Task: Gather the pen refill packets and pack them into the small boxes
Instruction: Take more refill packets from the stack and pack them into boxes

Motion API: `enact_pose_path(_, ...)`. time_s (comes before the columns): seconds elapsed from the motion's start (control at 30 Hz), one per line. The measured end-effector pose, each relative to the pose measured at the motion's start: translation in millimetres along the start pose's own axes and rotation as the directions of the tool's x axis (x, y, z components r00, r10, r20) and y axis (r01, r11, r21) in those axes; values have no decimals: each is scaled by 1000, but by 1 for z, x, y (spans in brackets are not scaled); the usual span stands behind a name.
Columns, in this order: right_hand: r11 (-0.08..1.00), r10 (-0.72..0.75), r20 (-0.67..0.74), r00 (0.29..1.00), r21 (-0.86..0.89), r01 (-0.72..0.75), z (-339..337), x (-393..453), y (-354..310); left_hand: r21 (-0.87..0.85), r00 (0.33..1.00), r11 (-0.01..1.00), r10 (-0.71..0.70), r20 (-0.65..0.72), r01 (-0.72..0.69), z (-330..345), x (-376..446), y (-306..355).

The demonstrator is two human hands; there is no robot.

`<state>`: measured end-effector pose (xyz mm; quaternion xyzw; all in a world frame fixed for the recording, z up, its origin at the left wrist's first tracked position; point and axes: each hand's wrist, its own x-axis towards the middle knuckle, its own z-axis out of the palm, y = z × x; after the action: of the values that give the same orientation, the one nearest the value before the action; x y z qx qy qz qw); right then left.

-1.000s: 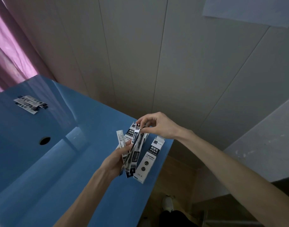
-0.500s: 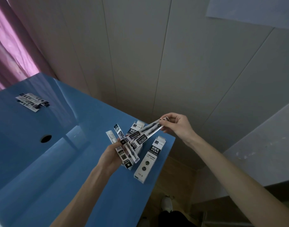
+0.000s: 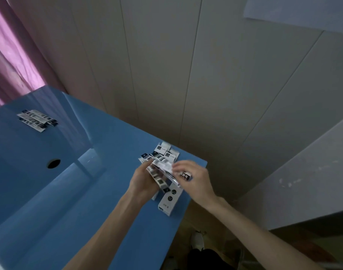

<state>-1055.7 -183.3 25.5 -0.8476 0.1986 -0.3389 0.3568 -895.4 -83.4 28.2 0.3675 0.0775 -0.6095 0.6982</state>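
My left hand (image 3: 143,179) grips a fanned bunch of black-and-white pen refill packets (image 3: 157,177) above the blue table's far right corner. My right hand (image 3: 194,177) pinches a blurred packet (image 3: 163,165) lying across the top of that bunch. Under the hands lies a small white and black box (image 3: 169,199) flat near the table's right edge. More small boxes (image 3: 165,151) stand at the corner behind the hands. Another small pile of refill packets (image 3: 37,117) lies on the table at the far left.
The blue table (image 3: 69,191) has a round cable hole (image 3: 53,163) left of centre. A pale panelled wall rises right behind it, with a pink curtain (image 3: 9,61) on the left. Floor and a shoe (image 3: 197,238) show past the table's right edge.
My right hand, which held a packet out to the upper right, has come back down to the left hand and brought the packet onto the bunch. The bunch has dropped lower.
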Motion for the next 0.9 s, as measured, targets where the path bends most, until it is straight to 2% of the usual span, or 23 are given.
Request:
enact_pose_path(0.1,994,-89,124,988,-49,96,5,-15,5,111,1000,994,4,18,-6,0,-2,3)
enact_pose_path(0.27,984,-67,295,953,-140,112,-4,-18,2,203,998,979,33,-46,-23,-9,1,2)
enact_pose_path(0.33,992,-33,287,957,-104,65,-9,-16,-1,280,996,959,66,-55,-49,-12,2,1)
enact_pose_path(0.4,1000,27,197,980,-14,-25,-13,-9,-2,363,993,929,99,-56,-72,-15,3,2)
enact_pose_path(0.47,983,181,125,975,17,-185,-12,6,-3,478,991,873,127,-39,-93,-15,-2,2)
enact_pose_path(0.53,925,368,161,916,37,-378,-7,24,0,581,990,806,141,-8,-110,-15,-5,1)
enact_pose_path(0.63,839,511,260,819,58,-542,5,48,3,701,992,704,113,53,-117,-11,-11,-3)
enact_pose_path(0.77,797,534,284,796,143,-586,16,55,9,764,995,637,70,73,-101,-4,-18,-4)
enact_pose_path(0.9,853,478,248,842,97,-513,17,45,13,777,997,626,40,59,-71,-8,-21,-3)
